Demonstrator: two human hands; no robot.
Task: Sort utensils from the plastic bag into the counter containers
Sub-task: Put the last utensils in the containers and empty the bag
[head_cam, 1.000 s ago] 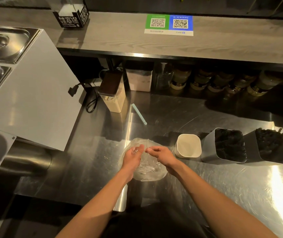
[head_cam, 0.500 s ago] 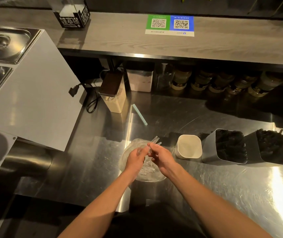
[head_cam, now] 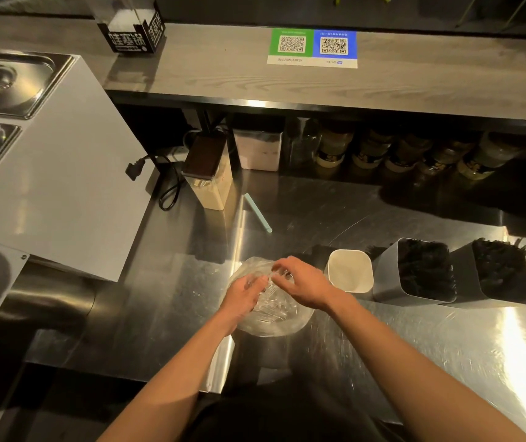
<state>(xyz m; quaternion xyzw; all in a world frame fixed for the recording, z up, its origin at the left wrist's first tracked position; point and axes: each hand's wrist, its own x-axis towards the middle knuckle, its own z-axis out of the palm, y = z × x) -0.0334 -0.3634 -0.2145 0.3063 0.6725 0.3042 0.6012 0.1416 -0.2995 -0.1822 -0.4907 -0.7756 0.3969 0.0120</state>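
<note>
**While both hands are gathering at the bag, the containers are waiting off to the right**

As the person is leaning over the steel counter [head_cam: 414,346], the plastic bag [head_cam: 271,323] is lying directly in front of them, and both hands are meeting on top of it. The left hand [head_cam: 245,291] is coming in from the near left, and its curled fingers appear to be pinching the film. The right hand [head_cam: 303,282] is arching over the far right side, fingers bent down into the crumpled top, almost touching the left.

Whether either hand is also catching a utensil, I cannot tell. The clear utensils [head_cam: 269,311] are showing only as faint streaks through the plastic, so their long axis is not readable.

Every container is sitting to the right of the bag. The white container [head_cam: 349,271] is standing just beside the right hand. The two grey containers [head_cam: 386,282], packed with dark utensils, are standing farther right in a row.

By my judgement the right hand is the nearer one for any transfer, and the left is better placed for steadying the bag. The likely risk is the thin film dragging along with whatever is being lifted out.
</note>
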